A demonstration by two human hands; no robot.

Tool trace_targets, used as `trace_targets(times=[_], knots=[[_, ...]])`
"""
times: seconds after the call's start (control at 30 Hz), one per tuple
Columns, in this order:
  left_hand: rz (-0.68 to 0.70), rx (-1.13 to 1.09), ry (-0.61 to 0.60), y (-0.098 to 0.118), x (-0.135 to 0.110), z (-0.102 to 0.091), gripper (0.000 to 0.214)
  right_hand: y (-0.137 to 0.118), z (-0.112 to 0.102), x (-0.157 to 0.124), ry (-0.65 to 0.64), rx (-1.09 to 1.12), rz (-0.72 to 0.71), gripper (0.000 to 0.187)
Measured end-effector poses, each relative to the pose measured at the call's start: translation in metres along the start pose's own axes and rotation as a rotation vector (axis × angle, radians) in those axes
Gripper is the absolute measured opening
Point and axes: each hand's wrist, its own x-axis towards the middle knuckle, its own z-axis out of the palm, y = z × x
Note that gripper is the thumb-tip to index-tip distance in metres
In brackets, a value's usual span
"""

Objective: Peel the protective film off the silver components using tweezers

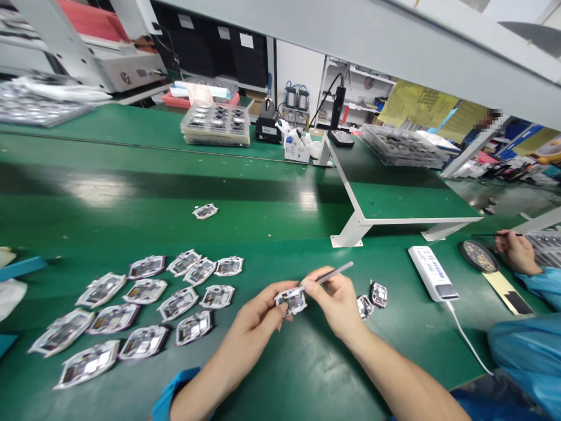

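Note:
My left hand [258, 313] pinches a small silver-edged electronic module [291, 300] above the green table. My right hand [335, 301] grips a thin metal tweezer-like tool [333, 272] whose tip rests on the module. Two more loose modules [371, 299] lie just right of my right hand. To the left, several similar modules [144, 304] are laid out in rows on the mat.
A single module [205, 211] lies farther back. A white power bank [433, 273] with a cable sits to the right. A co-worker's hand [519, 251] in a blue sleeve holds a thin tool near a round dish [477, 256]. A white raised shelf [394, 202] and stacked trays [217, 124] stand behind.

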Motion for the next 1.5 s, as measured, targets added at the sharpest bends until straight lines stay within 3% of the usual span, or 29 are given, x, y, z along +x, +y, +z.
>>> trace_targets(times=[0.73,0.87,1.13,1.5], knots=[[-0.002,0.095,-0.041,-0.006,0.003,-0.008,0.038,-0.003,0.0,-0.001,-0.038,0.014,-0.05,0.009],[-0.017,0.036,-0.024,-0.003,0.004,-0.005,0.035,-0.001,0.001,-0.001,-0.036,-0.009,-0.058,0.01],[-0.115,-0.29,0.035,0.004,0.002,-0.004,0.035,0.0,0.0,-0.003,0.059,-0.019,-0.065,0.009],[-0.076,-0.192,0.047,0.004,0.002,0.001,0.036,0.002,0.003,-0.007,-0.031,0.006,-0.148,0.007]])
